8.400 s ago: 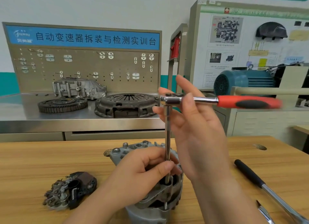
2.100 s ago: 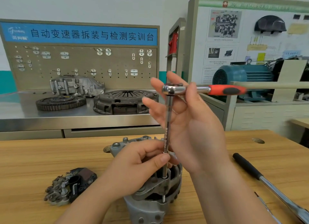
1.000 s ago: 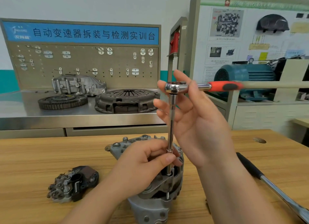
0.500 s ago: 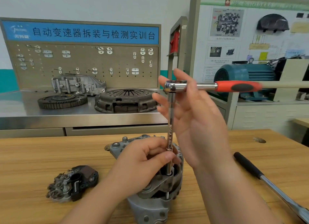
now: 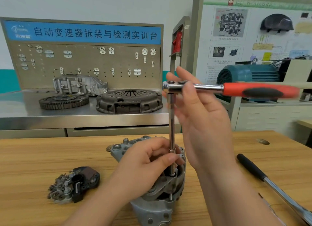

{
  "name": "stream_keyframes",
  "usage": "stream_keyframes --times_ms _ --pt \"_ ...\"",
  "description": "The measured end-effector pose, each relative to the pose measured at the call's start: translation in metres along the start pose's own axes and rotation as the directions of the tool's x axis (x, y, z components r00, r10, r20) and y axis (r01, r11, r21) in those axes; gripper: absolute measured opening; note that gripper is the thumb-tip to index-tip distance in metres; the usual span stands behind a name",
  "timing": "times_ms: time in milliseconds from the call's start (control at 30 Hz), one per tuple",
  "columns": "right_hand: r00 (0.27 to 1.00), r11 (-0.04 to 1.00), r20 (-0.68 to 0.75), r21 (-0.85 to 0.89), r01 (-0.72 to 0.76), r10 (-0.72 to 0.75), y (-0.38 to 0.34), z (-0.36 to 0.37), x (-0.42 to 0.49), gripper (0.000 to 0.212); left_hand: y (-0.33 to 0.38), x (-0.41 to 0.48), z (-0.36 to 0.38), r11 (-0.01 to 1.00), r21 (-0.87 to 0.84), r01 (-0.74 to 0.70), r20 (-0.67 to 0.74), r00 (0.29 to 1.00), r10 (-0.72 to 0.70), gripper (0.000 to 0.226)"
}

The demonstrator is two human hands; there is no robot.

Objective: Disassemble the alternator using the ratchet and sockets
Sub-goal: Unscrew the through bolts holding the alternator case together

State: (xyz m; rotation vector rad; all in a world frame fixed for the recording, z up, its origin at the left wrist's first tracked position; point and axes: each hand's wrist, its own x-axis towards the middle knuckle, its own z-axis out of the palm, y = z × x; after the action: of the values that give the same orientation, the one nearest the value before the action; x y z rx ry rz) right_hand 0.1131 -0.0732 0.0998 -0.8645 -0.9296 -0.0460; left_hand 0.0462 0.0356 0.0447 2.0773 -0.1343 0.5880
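Note:
The grey alternator (image 5: 155, 207) stands on the wooden bench (image 5: 33, 161) at the bottom centre. A ratchet (image 5: 202, 88) with a red and black handle is level above it, handle pointing right. Its long extension bar (image 5: 171, 124) runs straight down into the alternator housing. My left hand (image 5: 145, 168) rests on the alternator, and its fingers pinch the lower end of the bar. My right hand (image 5: 200, 117) is raised behind the bar with fingers nearly straight, and the thumb lies over the ratchet just right of its head.
A removed black and metal alternator part (image 5: 74, 183) lies on the bench at left. A long bar with a black grip (image 5: 270, 183) lies at right. Behind, a steel counter carries a flywheel (image 5: 64, 101), a clutch cover (image 5: 129, 100) and a housing; a teal motor (image 5: 248, 75) is at right.
The ratchet handle has swung, appearing longer to the right and now blurred. Over the last seconds it swung back and forth while my left hand kept its grip on the bar.

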Motion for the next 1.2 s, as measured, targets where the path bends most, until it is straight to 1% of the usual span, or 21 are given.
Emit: stream_keyframes --times_ms 67,100,167,233,300,333,400,467,533,567,633,700,800,867,900,967,1000,1033,1067,1133,1200 --pt "0.993 0.983 0.03 -0.142 0.114 -0.111 -0.0007 0.0003 -0.0017 0.024 -0.0027 0.001 -0.0001 0.999 -0.035 0.024 -0.02 0.999 -0.025 0.015" --pt "0.993 0.984 0.049 -0.142 0.11 -0.104 -0.0008 0.0005 -0.0017 0.025 -0.0033 0.0014 0.0002 0.999 -0.049 0.024 -0.029 0.999 -0.025 0.011" --pt "0.998 0.999 0.062 0.03 -0.015 0.013 -0.002 0.0004 -0.0011 0.025 -0.0034 0.0016 0.0006 0.997 -0.071 0.014 -0.04 0.999 -0.017 0.014" --pt "0.986 0.966 0.088 0.201 -0.16 0.145 -0.0028 -0.001 0.0003 0.032 -0.0031 0.0011 -0.0002 0.997 -0.073 -0.001 -0.022 1.0 -0.001 0.02" --pt "0.973 0.953 0.081 0.201 -0.228 0.216 -0.0026 -0.0026 0.0001 0.044 -0.0016 0.0004 -0.0022 0.999 -0.042 -0.01 0.032 0.999 0.011 0.02" --pt "0.977 0.961 0.06 0.179 -0.213 0.205 -0.0009 -0.0038 0.0007 0.044 -0.0016 0.0003 -0.0033 0.999 -0.033 -0.007 0.053 0.999 0.008 0.021" --pt "0.994 0.99 0.028 0.088 -0.111 0.109 0.0004 -0.0028 -0.0002 0.031 -0.0037 0.0015 -0.0052 0.999 -0.038 0.003 0.066 0.998 0.0 0.019" --pt "0.997 0.995 -0.005 -0.062 0.073 -0.074 -0.0029 0.0007 -0.0002 0.019 -0.0057 0.0026 -0.0051 0.997 -0.08 0.015 0.048 0.999 -0.011 0.017" --pt "0.975 0.962 0.034 -0.161 0.222 -0.219 -0.0022 0.001 -0.0017 0.023 -0.0067 0.0031 -0.0029 0.993 -0.118 0.024 0.02 1.0 -0.022 0.019" --pt "0.984 0.975 0.043 -0.13 0.179 -0.174 -0.0018 0.0024 -0.0019 0.025 -0.0076 0.003 -0.002 0.992 -0.121 0.022 0.008 1.0 -0.022 0.02" --pt "0.998 0.999 0.056 0.027 0.037 -0.039 -0.0017 0.0037 -0.0011 0.024 -0.0073 0.0028 -0.0011 0.995 -0.099 0.016 0.011 1.0 -0.015 0.023" --pt "0.995 0.985 0.058 0.145 -0.091 0.084 -0.0014 0.0001 -0.0006 0.029 -0.0055 0.002 -0.0018 0.998 -0.068 0.007 0.04 0.999 -0.004 0.022" --pt "0.986 0.98 0.047 0.118 -0.163 0.159 -0.0041 -0.0016 0.0008 0.043 -0.0026 0.0012 -0.0021 0.999 -0.042 -0.01 0.055 0.998 0.013 0.02" --pt "0.996 0.997 0.028 0.016 -0.08 0.079 -0.0033 -0.0001 -0.0004 0.033 -0.0045 0.0014 -0.001 0.997 -0.077 0.002 0.025 1.0 0.0 0.019" --pt "1.0 0.996 0.023 -0.09 0.017 -0.015 -0.0023 -0.0002 -0.0014 0.025 -0.0059 0.0019 -0.0004 0.994 -0.107 0.017 0.007 1.0 -0.016 0.019" --pt "0.974 0.932 0.073 -0.284 0.227 -0.215 -0.0016 0.0019 -0.0039 0.028 -0.0075 0.0029 0.0012 0.988 -0.151 0.034 -0.026 0.999 -0.039 0.02" --pt "0.962 0.912 0.1 -0.307 0.273 -0.254 -0.0007 0.0029 -0.0046 0.03 -0.0079 0.0034 0.0019 0.986 -0.162 0.038 -0.04 0.998 -0.045 0.022" --pt "0.966 0.924 0.1 -0.283 0.259 -0.24 -0.0001 0.0038 -0.0046 0.031 -0.0081 0.0037 0.0023 0.985 -0.168 0.038 -0.048 0.998 -0.047 0.026" --pt "0.98 0.956 0.084 -0.22 0.196 -0.182 -0.0006 0.0046 -0.0041 0.029 -0.0077 0.0035 0.0021 0.986 -0.163 0.034 -0.048 0.998 -0.042 0.027" --pt "0.999 1.0 0.048 0.0 0.0 0.0 -0.0024 0.0047 -0.0019 0.025 -0.0054 0.0026 0.0014 0.992 -0.128 0.021 -0.019 1.0 -0.023 0.023" --pt "0.987 0.979 0.054 0.133 -0.156 0.15 -0.0037 0.001 -0.0002 0.039 -0.004 0.0013 0.0006 0.996 -0.086 0.013 0.024 1.0 -0.011 0.017"
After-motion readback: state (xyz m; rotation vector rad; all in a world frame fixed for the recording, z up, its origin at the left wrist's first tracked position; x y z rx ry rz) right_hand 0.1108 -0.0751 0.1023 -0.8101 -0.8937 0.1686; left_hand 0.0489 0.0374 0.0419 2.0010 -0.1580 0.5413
